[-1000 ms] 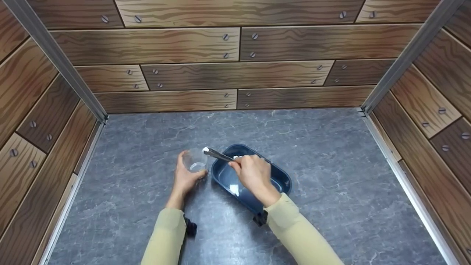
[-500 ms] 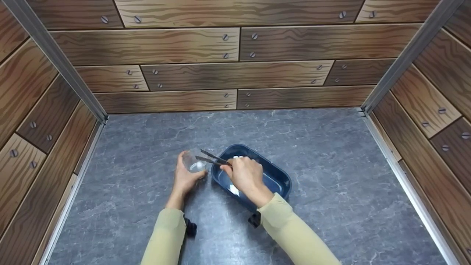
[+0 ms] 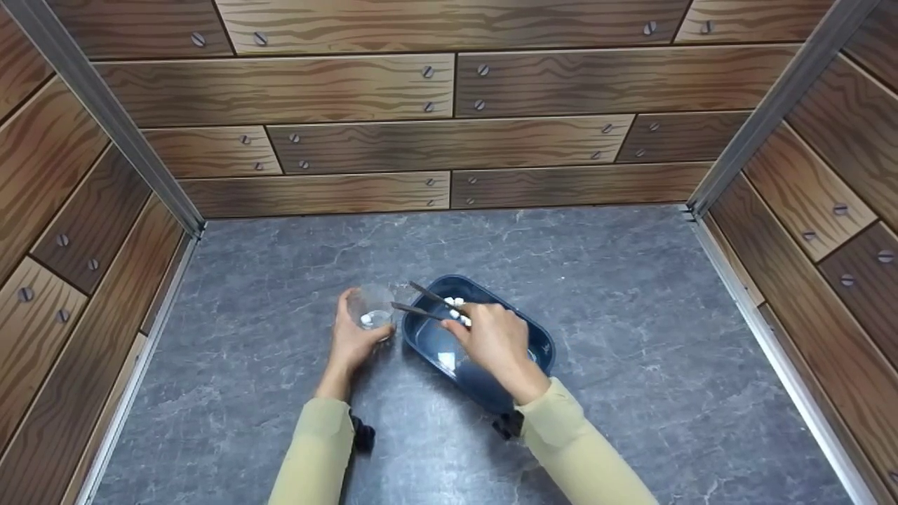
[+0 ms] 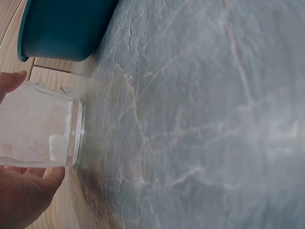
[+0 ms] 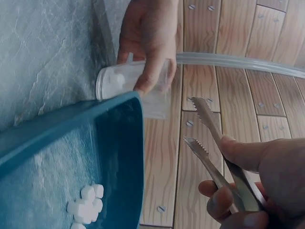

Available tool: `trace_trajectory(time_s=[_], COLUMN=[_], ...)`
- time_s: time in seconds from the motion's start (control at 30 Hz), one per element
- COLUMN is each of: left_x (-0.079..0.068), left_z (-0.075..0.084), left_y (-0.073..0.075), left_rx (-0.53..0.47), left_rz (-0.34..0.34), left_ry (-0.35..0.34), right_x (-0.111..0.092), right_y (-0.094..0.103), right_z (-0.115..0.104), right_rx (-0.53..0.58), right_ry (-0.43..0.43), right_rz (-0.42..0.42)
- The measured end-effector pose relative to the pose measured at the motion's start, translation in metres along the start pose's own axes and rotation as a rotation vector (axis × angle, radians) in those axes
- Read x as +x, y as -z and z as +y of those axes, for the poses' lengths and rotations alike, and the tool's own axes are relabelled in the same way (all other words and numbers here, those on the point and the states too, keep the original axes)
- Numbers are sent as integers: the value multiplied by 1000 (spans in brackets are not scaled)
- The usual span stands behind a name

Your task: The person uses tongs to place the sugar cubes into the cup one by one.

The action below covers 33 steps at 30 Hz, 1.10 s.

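Note:
My left hand (image 3: 351,338) holds a clear cup (image 3: 372,298) around its side, thumb across the front. The cup stands upright on the grey surface; inside lies a small white piece (image 4: 58,147). In my right hand (image 3: 497,342) are metal tongs (image 5: 237,177) with toothed tips. The tongs' tips are spread apart with nothing between them, above the tub's left edge and just right of the cup. Several small white rounded pieces (image 5: 83,210) lie inside the dark blue tub (image 3: 429,345). My right hand hides part of the tub.
Wood-patterned walls (image 3: 365,147) with metal corner strips enclose the back and sides. The grey marbled surface (image 3: 631,301) extends around the tub and cup. A black wrist camera (image 3: 363,435) sits under my left sleeve.
The tongs first held a white piece near the cup, then released it; it now lies in the cup. The tongs have spread and moved right towards the tub. My left hand stays put.

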<state>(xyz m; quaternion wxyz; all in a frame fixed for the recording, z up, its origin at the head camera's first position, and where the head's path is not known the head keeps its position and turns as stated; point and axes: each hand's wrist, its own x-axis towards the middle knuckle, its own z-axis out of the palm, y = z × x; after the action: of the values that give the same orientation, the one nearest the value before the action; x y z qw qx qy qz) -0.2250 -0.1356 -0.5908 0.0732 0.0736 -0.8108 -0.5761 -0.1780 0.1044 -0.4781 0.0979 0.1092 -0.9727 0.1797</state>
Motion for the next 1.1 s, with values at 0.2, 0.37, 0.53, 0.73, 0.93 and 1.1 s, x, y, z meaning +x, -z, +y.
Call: trace_trajectory(time_s=[0.2, 0.37, 0.53, 0.73, 0.93, 1.1], left_x=[0, -1, -1, -1, -1, -1], left_z=[-1, 0, 0, 0, 0, 0], left_y=[0, 1, 1, 0, 0, 0], left_rx=[-7, -15, 0, 4, 4, 8], left_rz=[1, -14, -19, -9, 6, 11], left_ry=[-4, 8, 17, 13, 0, -3], right_x=[-8, -14, -22, -31, -40, -43], right_y=[11, 17, 18, 12, 9, 9], right_z=[17, 31, 44, 56, 64, 66], right_rx=[17, 45, 30, -34, -84, -118], right_ry=[-53, -135, -174, -171, -184, -227], right_rz=[4, -28, -51, -36, -66, -125])
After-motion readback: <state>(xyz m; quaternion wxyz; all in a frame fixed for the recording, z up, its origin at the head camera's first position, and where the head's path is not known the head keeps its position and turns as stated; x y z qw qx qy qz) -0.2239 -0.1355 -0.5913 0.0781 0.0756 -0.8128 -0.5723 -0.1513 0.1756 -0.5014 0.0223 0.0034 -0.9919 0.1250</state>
